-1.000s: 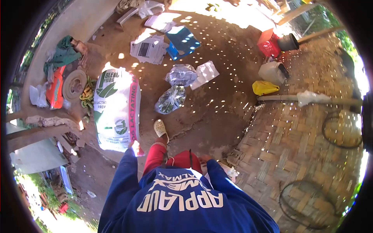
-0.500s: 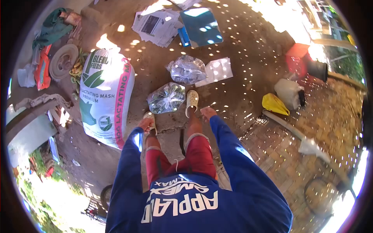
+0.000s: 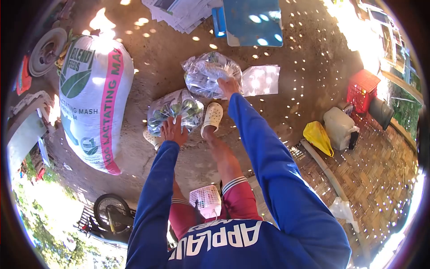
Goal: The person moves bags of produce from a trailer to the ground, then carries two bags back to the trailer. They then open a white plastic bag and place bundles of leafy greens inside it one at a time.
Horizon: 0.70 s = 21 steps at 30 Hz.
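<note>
Two clear plastic bags with dark green contents rest on the dirt floor. My left hand (image 3: 172, 131) touches the top of the nearer bag (image 3: 183, 106), its fingers spread. At the farther bag (image 3: 206, 74), my right hand (image 3: 228, 85) reaches the right side, with fingers bent at the plastic; whether they grip it is hard to make out. White plastic sheets (image 3: 261, 80) lie just right of the farther bag.
A large white feed sack (image 3: 96, 103) stands on the left. Papers (image 3: 183, 13) and a blue board (image 3: 253, 22) lie ahead. On the right are a yellow bag (image 3: 318, 137), a white jug (image 3: 338, 127) and a red crate (image 3: 361, 89). A pink basket (image 3: 206, 201) is behind my legs.
Both hands have reached forward from beside my legs to the bags, the left to the nearer one and the right to the farther one. The view has moved closer to the floor.
</note>
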{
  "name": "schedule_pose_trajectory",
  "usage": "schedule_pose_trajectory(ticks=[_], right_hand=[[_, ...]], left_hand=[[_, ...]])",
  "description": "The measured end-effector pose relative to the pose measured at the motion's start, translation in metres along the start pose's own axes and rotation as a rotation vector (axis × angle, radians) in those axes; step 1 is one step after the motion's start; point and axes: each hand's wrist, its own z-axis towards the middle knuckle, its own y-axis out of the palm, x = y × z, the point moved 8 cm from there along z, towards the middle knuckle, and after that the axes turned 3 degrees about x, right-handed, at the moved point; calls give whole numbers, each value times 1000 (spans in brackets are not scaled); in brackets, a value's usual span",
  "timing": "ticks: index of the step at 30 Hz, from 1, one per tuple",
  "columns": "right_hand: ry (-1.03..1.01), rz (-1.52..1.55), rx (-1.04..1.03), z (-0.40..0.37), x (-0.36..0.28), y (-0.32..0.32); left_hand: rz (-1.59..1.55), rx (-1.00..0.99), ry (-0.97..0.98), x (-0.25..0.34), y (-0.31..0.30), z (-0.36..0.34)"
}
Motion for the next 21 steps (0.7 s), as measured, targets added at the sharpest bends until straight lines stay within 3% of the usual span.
schedule_pose_trajectory(ticks=[1,2,5,12,14,15,19,21], right_hand=[[212,90,-226,-1,17,24],[217,84,-242,-3,18,35],[173,96,1,-12,8,30],[241,124,-135,-15,10,37],[89,-74,157,-20,-6,22],[122,-58,178,-24,-4,22],[184,-140,82,-26,-16,10],[205,-164,48,-23,-14,9]], left_hand=[[63,-33,-10,-1,6,4],[128,-68,-20,-3,10,7],[129,-75,8,-10,20,12],[205,-102,10,-8,25,8],[217,-91,10,-9,29,14],[223,-67,80,-8,29,16],[117,-96,276,-15,25,21],[65,-100,262,-17,22,24]])
